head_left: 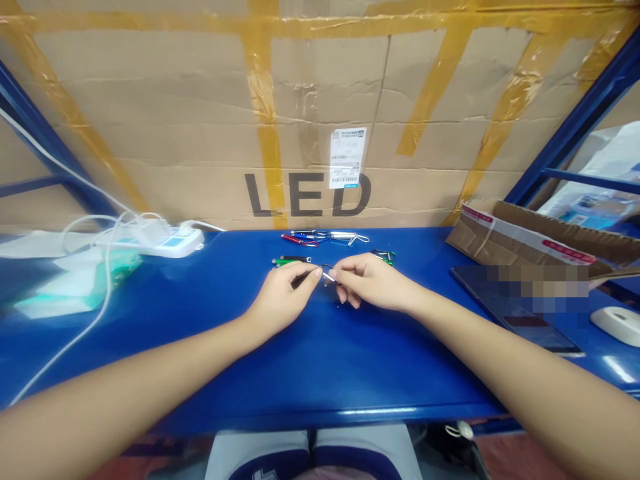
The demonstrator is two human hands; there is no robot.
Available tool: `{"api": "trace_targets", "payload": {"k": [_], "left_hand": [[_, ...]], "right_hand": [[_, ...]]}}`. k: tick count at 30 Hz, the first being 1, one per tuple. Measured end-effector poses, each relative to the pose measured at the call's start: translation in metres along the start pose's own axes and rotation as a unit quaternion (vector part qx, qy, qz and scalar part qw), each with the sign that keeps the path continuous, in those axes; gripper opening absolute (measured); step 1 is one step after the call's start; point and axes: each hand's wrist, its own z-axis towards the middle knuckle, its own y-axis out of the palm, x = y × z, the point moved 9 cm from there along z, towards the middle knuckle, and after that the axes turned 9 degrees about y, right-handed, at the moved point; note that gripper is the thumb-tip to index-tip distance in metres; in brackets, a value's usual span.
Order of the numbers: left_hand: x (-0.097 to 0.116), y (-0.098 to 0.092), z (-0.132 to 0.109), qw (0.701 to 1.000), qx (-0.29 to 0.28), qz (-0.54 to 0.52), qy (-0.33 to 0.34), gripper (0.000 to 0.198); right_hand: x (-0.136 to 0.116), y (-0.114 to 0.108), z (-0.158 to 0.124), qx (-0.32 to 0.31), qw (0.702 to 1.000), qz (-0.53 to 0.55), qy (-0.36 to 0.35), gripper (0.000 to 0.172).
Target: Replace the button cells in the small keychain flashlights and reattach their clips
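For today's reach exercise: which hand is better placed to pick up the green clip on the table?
Probably right: the right hand lies just beside the green clip; the left hand is farther off.

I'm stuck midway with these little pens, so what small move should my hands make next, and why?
Probably steady the left hand and ease the right hand slightly inward: both pinch the thin dark pen over the blue table, and their fingertips almost meet at its pale tip.

Blue table (320,360), green pen (284,261), red pen (295,239)
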Motion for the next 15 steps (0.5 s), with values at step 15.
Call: {"api": "trace_targets", "payload": {"k": [15], "left_hand": [[0.0034,-0.0011,0.0001,1.000,0.000,0.017,0.020,0.027]], "right_hand": [[-0.0001,0.0030,-0.0001,0.004,1.000,-0.013,-0.006,0.038]]}}
